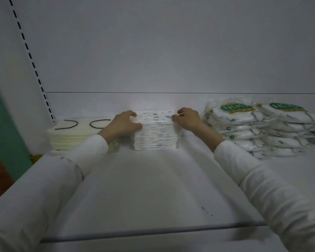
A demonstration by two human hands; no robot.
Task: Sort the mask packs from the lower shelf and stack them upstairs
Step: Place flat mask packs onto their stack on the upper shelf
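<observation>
The white shelf (153, 188) carries three lots. At ten o'clock of the view, a slotted upright (28, 51) climbs the back wall. Below it, at nine o'clock from the middle stack, lies a pile of cream masks (69, 135) with black ear loops on top. The left hand (124, 124) curls over the upper left edge of the stack of mask packs (155, 135), which stands mid-shelf near the back. The right hand (187, 120) pinches its upper right edge. At three o'clock, clear bags (253, 128) with green labels, holding white masks, lie heaped in two piles.
</observation>
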